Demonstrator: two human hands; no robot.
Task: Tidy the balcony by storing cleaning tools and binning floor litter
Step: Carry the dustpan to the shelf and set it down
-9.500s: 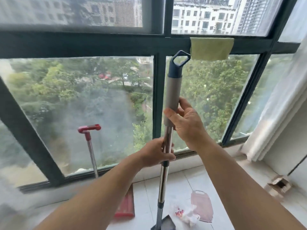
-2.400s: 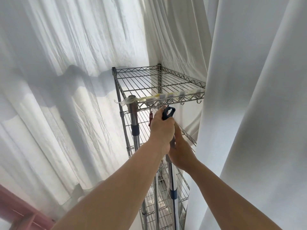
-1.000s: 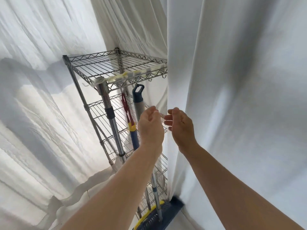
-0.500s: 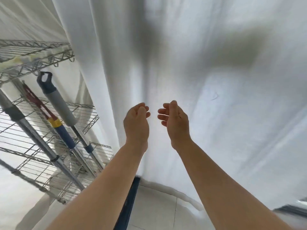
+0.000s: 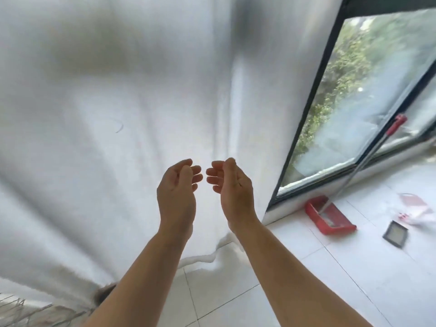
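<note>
At the bottom left corner a bit of wire shelving (image 5: 26,312) shows, blurred; above it a white curtain (image 5: 94,114) fills most of the view and hangs down to the tiled floor (image 5: 295,279); in front of the curtain the left hand (image 5: 177,197) is raised with its fingers loosely bent and nothing in it; just beside it, not touching, the right hand (image 5: 232,192) is raised the same way, fingers relaxed and holding nothing, the two palms turned toward each other; to the right a dark-framed window (image 5: 354,102) looks out on green trees; against its sill leans a red dustpan (image 5: 330,214), its pan on the floor below the window and its long handle slanting up across the glass to a red grip; farther right on the tiles lies a small dark square piece (image 5: 395,234); near it, by the right edge, sits pink and white litter (image 5: 415,208), too blurred to tell what it is.
</note>
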